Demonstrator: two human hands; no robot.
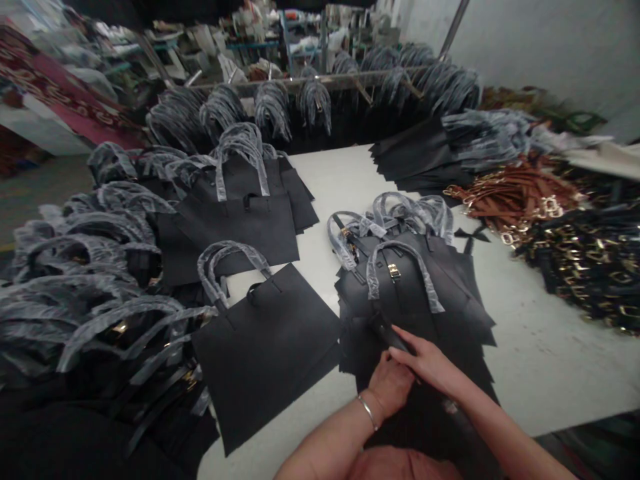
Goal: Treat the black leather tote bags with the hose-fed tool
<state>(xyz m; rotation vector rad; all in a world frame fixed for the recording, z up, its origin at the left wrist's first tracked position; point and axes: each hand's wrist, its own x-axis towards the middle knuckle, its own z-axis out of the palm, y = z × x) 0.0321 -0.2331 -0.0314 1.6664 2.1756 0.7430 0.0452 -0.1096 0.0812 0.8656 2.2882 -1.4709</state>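
Both of my hands meet over a stack of black bag panels [415, 280] with plastic-wrapped handles and a gold clasp [395, 271]. My left hand [391, 383], with a silver bracelet at the wrist, is closed around a narrow black piece [387, 333]. Beside it my right hand [423, 360] presses its fingers along the same piece, its fingers close together. The far end of the piece lies just below the clasp panel's handle. Left of the stack rests a flat black panel [270, 340] with wrapped handles.
More handled black bags [100, 267] crowd the left side. Brown straps [520, 197] and black straps with gold hardware [595, 260] are heaped at the right of the white table [560, 360]. A rack bar [295, 83] with hanging bags crosses behind.
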